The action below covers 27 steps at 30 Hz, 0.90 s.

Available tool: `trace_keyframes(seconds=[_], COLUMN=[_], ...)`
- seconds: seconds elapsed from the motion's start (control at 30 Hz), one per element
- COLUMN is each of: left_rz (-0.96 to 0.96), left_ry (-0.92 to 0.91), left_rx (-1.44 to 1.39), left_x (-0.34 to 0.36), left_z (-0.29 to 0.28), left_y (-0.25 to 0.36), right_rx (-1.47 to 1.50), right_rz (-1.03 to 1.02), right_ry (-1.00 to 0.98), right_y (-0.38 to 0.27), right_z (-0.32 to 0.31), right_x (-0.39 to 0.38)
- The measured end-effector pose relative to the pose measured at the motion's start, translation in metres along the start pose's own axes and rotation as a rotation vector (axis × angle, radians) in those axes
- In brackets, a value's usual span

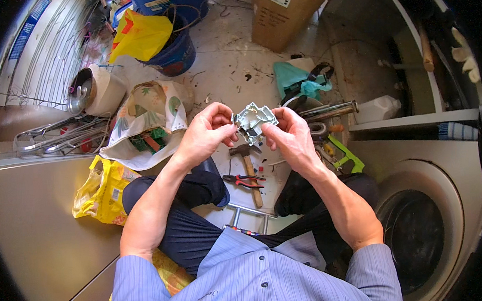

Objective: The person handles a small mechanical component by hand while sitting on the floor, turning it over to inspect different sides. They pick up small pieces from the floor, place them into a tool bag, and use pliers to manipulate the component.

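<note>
Between my hands, above the floor, is a pale grey-green moulded plastic housing (254,118) with an irregular outline and hollows inside. My right hand (290,134) pinches its right side, the thumb lying on its face. My left hand (211,129) is closed at its left edge, fingertips around a small dark-edged piece (234,118); whether that piece is joined to the housing I cannot tell. Below them on the floor lie a hammer (249,169) with a wooden handle and pliers (245,181) with red and black handles, crossing the hammer's handle.
A patterned white bag (157,114) and a yellow plastic bag (102,190) lie to my left. Farther off stand a blue bucket (173,58) and a cardboard box (283,17). On my right are a green-framed tool (349,154), a teal bag (297,79) and a front-loading washing machine (444,189).
</note>
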State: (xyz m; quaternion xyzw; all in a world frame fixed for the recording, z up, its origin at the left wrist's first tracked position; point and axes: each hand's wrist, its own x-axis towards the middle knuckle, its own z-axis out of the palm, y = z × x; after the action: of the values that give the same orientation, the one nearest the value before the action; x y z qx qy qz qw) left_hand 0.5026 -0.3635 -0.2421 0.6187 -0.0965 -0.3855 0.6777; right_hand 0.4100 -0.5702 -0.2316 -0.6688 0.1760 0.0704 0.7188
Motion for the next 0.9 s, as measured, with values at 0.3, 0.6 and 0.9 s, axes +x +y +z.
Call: trace_keyframes(seconds=[0.3,0.6,0.9], left_rz=[0.017,0.043,-0.035], left_ry=[-0.052,-0.048,-0.14], left_rx=[-0.144,-0.144,-0.195], left_x=[-0.003,-0.005,-0.009], left_z=[-0.009,-0.008,-0.009], left_y=[0.003,0.004,0.008], right_rx=[0.095,0.1,0.19], right_rz=[0.031,0.079,0.069], right_ry=[-0.05,-0.092,-0.021], right_y=[0.007,0.009,0.015], right_z=[0.004,0.006,0.009], right_x=[0.0,0.004,0.007])
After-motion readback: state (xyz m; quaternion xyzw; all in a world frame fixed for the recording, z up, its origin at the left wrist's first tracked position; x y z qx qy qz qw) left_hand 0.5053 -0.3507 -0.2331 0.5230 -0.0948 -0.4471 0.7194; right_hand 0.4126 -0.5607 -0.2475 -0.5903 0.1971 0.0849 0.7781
